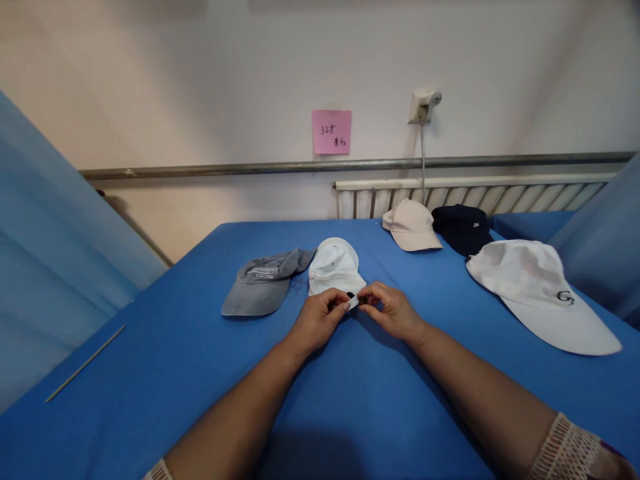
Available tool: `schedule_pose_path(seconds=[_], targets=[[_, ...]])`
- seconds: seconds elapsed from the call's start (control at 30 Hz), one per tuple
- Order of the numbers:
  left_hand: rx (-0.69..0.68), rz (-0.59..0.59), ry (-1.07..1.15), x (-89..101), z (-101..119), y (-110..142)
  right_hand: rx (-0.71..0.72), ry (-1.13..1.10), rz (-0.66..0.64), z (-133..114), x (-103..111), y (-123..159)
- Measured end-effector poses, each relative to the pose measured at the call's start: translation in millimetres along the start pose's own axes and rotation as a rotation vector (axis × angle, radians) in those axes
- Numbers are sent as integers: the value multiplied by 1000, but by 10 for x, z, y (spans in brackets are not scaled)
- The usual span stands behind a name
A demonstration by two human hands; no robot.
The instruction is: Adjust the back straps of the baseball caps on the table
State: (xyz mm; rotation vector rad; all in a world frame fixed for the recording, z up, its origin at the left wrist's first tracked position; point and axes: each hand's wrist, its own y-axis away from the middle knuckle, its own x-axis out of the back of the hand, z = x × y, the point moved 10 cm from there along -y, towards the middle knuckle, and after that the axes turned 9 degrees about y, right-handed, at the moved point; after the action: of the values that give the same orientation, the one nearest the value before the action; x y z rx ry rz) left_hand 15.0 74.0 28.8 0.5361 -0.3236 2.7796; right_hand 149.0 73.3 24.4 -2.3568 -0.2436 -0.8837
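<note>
A pale, whitish baseball cap (pixel 336 265) lies in the middle of the blue-covered table, its brim pointing away from me and its back toward me. My left hand (pixel 324 316) pinches the light end of the cap's back strap (pixel 353 302) between thumb and fingers. From the other side my right hand (pixel 389 309) is closed in a pinch on the strap's darker part, close to the left fingertips. The strap's fastening is small and partly covered by my fingers. Just left of the pale cap, a grey cap (pixel 265 280) with white lettering lies with its brim toward me.
At the back right sit a cream cap (pixel 411 225) and a dark navy cap (pixel 463 228). A white long-brimmed cap (pixel 537 287) lies at the right. A thin stick (pixel 86 363) rests near the left edge of the table (pixel 165 400). Blue curtains (pixel 55 253) hang at both sides.
</note>
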Motion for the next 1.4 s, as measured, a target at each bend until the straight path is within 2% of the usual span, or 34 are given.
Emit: schedule_pose_path(seconds=[0.37, 0.93, 1.4], targets=[[-27, -9, -66, -9, -34, 0, 46, -17, 37, -22, 6, 8], [-2, -15, -22, -19, -15, 6, 34, -25, 27, -19, 7, 7], [11, 1, -166, -17, -4, 18, 60, -17, 8, -26, -45, 26]])
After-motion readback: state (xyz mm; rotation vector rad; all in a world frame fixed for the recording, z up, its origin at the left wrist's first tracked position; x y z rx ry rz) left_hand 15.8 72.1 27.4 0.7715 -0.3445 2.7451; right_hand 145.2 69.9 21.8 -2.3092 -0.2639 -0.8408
